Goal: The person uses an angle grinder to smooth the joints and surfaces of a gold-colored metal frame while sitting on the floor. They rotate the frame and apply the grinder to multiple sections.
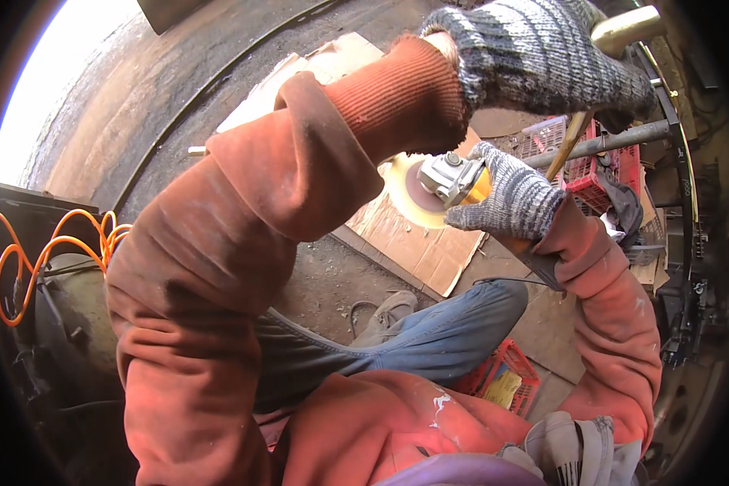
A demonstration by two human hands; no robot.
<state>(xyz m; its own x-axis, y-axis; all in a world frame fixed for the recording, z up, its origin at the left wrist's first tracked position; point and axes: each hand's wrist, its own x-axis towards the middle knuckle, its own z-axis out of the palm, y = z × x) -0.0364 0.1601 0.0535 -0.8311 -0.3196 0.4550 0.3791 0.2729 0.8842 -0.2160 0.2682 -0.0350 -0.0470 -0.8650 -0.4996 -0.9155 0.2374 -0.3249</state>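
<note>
My left hand (pixel 543 61), in a grey striped knitted glove, reaches across to the upper right. It is closed around a brass-coloured round bar (pixel 630 31), whose end sticks out past the glove; the rest is hidden. Lower down, my right hand (pixel 510 194), gloved alike, grips an angle grinder (pixel 455 178) with a grey metal head and yellow body. A large pale yellow disc (pixel 409 194) is on the grinder, above a flattened cardboard sheet (pixel 437 255). Whether the disc spins cannot be told. A wooden stick (pixel 569 147) slants below my left hand.
Red plastic crates (pixel 591 174) stand at the right beside a grey metal pipe (pixel 624 138). Another red crate (pixel 517 368) sits near my bent leg. An orange coiled hose (pixel 57 239) hangs at the left. A dark cable (pixel 194 97) crosses the floor.
</note>
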